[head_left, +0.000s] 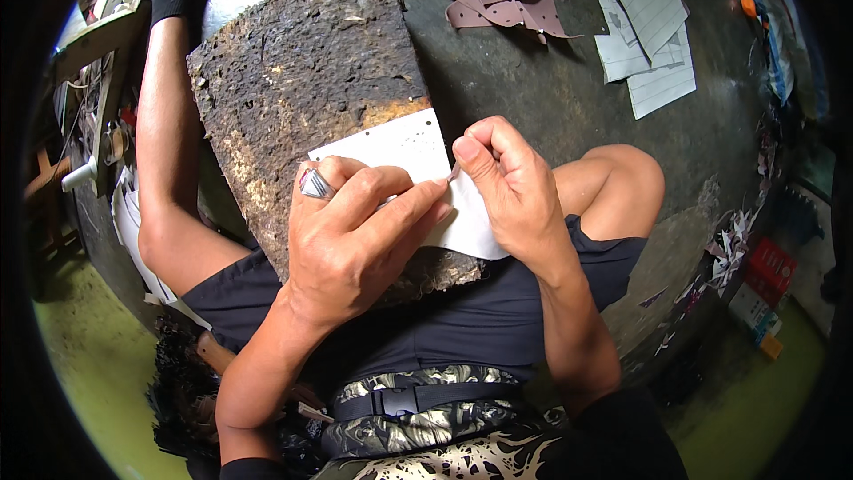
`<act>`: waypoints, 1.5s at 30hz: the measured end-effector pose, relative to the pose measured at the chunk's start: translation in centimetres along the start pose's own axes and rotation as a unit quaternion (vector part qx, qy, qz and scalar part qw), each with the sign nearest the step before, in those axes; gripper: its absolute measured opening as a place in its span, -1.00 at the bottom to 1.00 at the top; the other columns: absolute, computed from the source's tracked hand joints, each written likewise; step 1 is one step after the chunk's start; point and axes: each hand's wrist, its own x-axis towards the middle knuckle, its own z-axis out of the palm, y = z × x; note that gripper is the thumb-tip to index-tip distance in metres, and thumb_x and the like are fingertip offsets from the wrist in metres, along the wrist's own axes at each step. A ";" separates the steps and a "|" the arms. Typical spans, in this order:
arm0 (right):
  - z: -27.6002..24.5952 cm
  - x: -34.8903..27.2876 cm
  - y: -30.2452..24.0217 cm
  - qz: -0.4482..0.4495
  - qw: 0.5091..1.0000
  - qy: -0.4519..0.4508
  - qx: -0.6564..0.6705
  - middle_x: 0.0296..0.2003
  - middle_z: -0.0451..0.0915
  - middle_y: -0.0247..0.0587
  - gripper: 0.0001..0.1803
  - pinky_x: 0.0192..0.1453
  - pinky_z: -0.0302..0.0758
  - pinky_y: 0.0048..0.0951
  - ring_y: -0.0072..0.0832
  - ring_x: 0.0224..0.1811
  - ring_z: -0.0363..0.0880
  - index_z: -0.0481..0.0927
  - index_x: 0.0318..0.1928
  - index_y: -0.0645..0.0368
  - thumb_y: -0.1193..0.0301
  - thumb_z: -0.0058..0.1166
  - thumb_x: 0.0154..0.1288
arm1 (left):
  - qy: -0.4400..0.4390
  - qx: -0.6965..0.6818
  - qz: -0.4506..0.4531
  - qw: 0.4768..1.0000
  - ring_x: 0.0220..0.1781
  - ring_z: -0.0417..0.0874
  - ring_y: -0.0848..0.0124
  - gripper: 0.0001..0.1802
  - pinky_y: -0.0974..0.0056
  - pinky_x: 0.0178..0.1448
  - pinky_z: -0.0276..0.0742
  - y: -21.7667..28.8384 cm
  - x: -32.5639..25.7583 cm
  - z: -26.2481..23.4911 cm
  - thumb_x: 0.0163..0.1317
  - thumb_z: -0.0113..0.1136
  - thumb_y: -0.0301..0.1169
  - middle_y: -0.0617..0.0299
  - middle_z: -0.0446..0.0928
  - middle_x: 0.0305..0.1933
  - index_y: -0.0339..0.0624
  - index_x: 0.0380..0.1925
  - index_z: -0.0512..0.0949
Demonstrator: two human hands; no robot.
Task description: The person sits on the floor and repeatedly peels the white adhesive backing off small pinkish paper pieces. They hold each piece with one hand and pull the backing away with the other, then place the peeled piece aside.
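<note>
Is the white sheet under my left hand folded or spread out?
The sheet is spread, as far as it shows: its top lies flat on the board; your left hand hides the middle.

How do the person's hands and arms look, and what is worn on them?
The left hand wears a chunky silver-coloured ring with a pointed face; the right hand shows no ring. Neither is gloved. Both forearms are bare up to black sleeves near the elbows.

A scuffed dark-grey surface (524,98) spread above a green floor (80,338); pale light glared across its upper left, near a wooden frame (99,42).
</note>
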 end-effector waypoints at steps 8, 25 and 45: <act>-0.3 0.8 1.4 -0.024 0.999 0.029 -0.016 -0.40 0.66 -0.13 -0.67 -0.24 0.55 -0.27 -0.50 -0.37 0.58 0.64 -0.01 0.25 0.21 0.23 0.85 | 0.001 -0.013 0.001 1.000 -0.20 0.63 0.33 -0.61 0.12 -0.04 0.45 -0.2 -0.2 0.1 0.14 0.80 -0.37 0.39 0.71 -0.14 -0.01 0.00 0.92; -1.3 1.8 2.9 0.001 0.998 0.026 -0.055 -0.33 0.60 -0.33 -0.68 -0.14 0.53 -0.42 -0.62 -0.25 0.51 0.66 -0.01 0.24 0.21 0.26 0.84 | -0.012 -0.009 0.013 1.000 -0.19 0.62 0.33 -0.60 0.10 -0.03 0.46 -0.4 -0.1 -0.2 0.14 0.79 -0.35 0.39 0.70 -0.12 0.02 0.01 0.92; -2.9 4.2 2.7 -0.024 0.976 0.019 -0.217 -0.19 0.71 0.18 -0.66 0.00 0.60 0.07 0.21 -0.14 0.70 0.61 -0.02 0.28 0.20 0.24 0.78 | -0.019 -0.007 0.032 0.999 -0.17 0.63 0.31 -0.59 0.10 -0.02 0.46 -0.8 0.0 -0.5 0.15 0.77 -0.37 0.36 0.72 -0.09 0.00 0.04 0.92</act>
